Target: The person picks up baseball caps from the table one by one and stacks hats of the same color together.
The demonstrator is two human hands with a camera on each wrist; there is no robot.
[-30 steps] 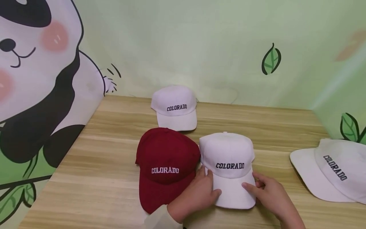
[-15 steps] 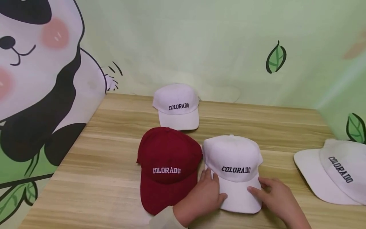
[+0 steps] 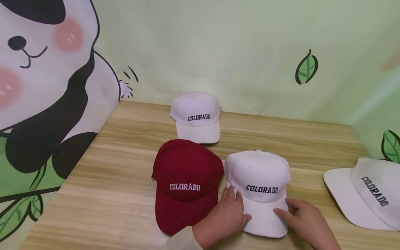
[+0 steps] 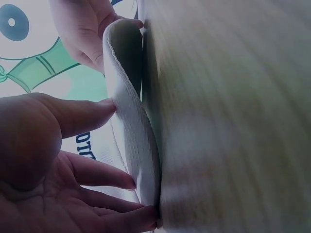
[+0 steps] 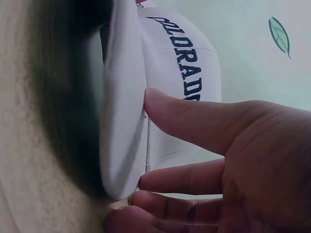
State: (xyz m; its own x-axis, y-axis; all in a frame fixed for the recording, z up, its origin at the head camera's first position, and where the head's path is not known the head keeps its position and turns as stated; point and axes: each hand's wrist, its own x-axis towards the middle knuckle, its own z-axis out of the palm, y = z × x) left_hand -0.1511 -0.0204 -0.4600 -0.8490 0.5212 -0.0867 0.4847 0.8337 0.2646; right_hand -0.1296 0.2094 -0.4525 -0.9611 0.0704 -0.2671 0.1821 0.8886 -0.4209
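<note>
A white baseball cap (image 3: pixel 257 173) with dark COLORADO lettering lies on the wooden table, its brim pointing toward me. My left hand (image 3: pixel 223 215) holds the left side of this brim, thumb on top and fingers along the edge. Opposite it, my right hand (image 3: pixel 307 220) pinches the right side, with the thumb (image 5: pixel 180 114) on the brim's upper face and the fingers at its edge. In the left wrist view the curved brim (image 4: pixel 129 111) stands close to the tabletop. Immediately left is a dark red cap (image 3: pixel 187 170) with white COLORADO lettering, partly covered by my left hand.
Another white cap (image 3: pixel 197 114) sits behind the red one, near the back wall. A third white cap (image 3: pixel 375 194) lies turned sideways at the right, cut off by the view's edge. Printed panda and leaf walls enclose the wooden table (image 3: pixel 103 194).
Both hands and the white cap between them have shifted slightly right and toward me, relative to the red cap. The other caps stay in place; the head view has shifted slightly.
</note>
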